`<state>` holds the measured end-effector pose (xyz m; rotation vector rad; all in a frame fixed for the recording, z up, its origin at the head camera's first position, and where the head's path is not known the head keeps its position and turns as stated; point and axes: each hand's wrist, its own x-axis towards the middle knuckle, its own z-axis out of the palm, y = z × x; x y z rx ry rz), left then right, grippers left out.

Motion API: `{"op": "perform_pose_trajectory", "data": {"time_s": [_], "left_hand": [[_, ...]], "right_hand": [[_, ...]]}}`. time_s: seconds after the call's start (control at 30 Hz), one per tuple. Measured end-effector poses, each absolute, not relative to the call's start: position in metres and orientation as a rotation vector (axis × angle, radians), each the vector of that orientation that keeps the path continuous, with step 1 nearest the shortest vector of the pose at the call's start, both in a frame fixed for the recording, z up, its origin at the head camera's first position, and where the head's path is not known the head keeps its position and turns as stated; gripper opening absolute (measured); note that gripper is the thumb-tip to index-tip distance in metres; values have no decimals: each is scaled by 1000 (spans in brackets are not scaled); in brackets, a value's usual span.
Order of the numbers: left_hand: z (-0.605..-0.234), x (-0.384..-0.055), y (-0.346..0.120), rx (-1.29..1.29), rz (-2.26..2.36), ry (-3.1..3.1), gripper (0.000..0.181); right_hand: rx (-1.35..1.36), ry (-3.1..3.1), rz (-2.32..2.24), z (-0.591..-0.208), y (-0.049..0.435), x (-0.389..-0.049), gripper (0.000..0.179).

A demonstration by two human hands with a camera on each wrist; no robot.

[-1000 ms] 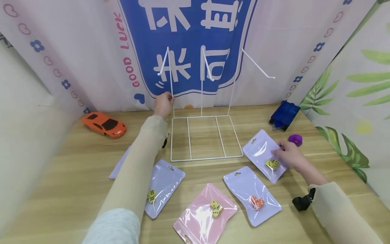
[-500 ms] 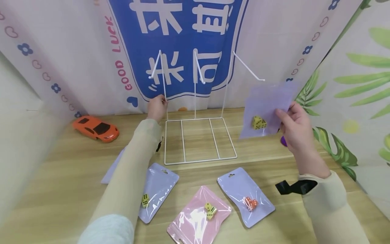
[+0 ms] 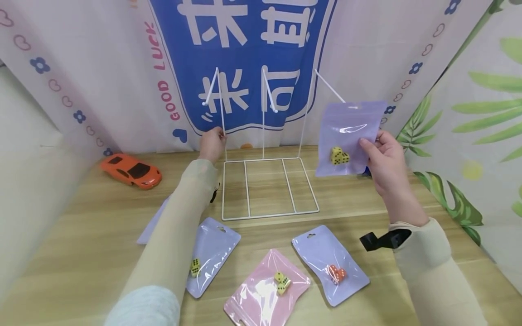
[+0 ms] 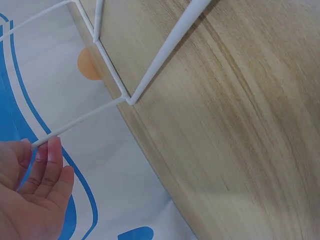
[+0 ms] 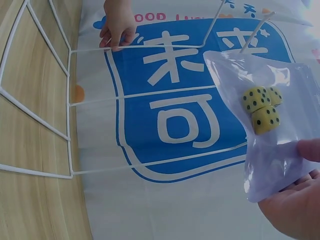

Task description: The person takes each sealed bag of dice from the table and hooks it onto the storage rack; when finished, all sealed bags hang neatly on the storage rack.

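My right hand (image 3: 385,160) pinches a lilac zip bag (image 3: 346,129) by its right edge, thumb in front. Yellow dice (image 5: 262,107) show through the clear front. The bag hangs upright at the right prong (image 3: 330,86) of a white wire rack (image 3: 271,215). That prong's tip is hidden by the bag's top, so I cannot tell whether it passes through the hang hole. At the rack's left upright (image 4: 80,120), my left hand (image 3: 212,144) pinches the wire between thumb and fingers, close to the backdrop.
Lilac bags with orange dice (image 3: 322,253) and yellow dice (image 3: 216,249) lie in front, beside a pink bag (image 3: 265,283). Another lilac bag (image 3: 152,224) is partly under the left arm. An orange toy car (image 3: 132,170) sits left. Two other bare prongs (image 3: 269,90) jut forward.
My right hand has lifted the lilac bag off the table and brought it up and left to the right prong. The left hand stays on the upright.
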<state>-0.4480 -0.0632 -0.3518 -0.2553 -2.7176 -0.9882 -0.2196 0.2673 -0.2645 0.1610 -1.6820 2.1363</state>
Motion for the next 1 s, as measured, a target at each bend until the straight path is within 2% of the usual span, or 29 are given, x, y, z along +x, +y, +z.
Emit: {"op": "perform_pose_trajectory", "data": {"time_s": [0.47,0.77,1.0], "left_hand": [[-352,-449,-64,-258,-982,-2726,13],[-347,-447,-66,-256,-982,-2740,14],[-347,-448,-64,-268,-941,-2777,14]], "right_hand": [[-7,-1801,2035,-270,264,-245,8],[-253,-2020,1812,-265,263,-296,25],[-299,-2034,1752,-264,261,-334,36]]}}
